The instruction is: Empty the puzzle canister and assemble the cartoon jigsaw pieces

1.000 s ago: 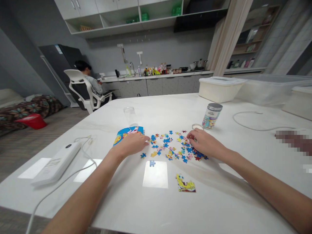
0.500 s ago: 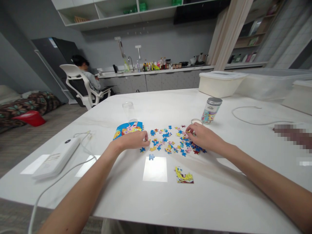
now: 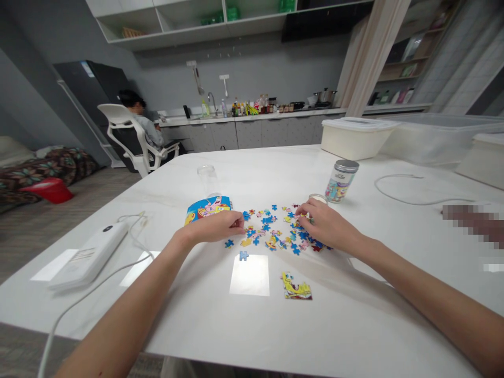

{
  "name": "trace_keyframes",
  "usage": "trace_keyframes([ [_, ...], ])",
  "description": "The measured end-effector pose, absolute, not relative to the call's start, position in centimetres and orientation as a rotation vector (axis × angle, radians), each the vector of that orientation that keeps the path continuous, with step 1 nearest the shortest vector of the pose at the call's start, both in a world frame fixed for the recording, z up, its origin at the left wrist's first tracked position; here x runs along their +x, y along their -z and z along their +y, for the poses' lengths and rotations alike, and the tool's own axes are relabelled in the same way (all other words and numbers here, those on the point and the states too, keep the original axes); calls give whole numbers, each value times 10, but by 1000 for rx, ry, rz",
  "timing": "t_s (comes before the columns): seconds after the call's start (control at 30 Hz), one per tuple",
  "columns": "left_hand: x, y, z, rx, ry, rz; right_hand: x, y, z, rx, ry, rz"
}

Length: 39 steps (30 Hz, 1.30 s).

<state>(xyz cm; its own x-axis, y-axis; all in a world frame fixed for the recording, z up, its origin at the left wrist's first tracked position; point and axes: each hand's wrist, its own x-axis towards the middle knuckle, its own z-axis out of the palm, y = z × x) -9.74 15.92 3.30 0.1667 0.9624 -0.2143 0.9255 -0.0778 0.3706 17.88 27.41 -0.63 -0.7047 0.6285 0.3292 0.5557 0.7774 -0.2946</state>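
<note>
if the bare right hand (image 3: 325, 223) sweeps too broadly, the small, flat, knob-edged blue-and-yellow jigsaw pieces (image 3: 266, 220) could scatter or flip. they spread mid-frame, the densest heap beneath its curled fingertips; the bare left hand (image 3: 219, 225), fingers bunched, sits by their left edge. whether either pinches 1, i cannot tell.

Left of centre, the left grip (image 3: 225, 226) hides the lower part of the blue picture (image 3: 212, 205); right of centre, the right grip (image 3: 325, 223) covers some puzzle pieces (image 3: 271, 243). Whether either pinches one cannot be told. Print on the jar (image 3: 339, 185) is illegible. At the right edge, the clear bin (image 3: 433, 142) is cut off.
</note>
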Motion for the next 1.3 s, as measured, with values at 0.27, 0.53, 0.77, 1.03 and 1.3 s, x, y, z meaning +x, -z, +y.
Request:
trace_keyframes([
  [0.27,-47,-22,159,1609,-952,1401,165,-9,245,-618,-922,-2418],
  [0.53,-16,-20,153,1392,-1166,1277,161,-16,237,-620,-1467,-2104],
  [0.77,-17,-20,152,1406,-1114,1250,165,-19,241,-681,-1623,-2048],
  [1.03,-25,-26,147,1683,-913,1364,166,-21,244,-700,-1604,-2058],
  [1.3,-29,-38,136,2399,-229,1020,175,-25,249,-497,-1577,-2535],
])
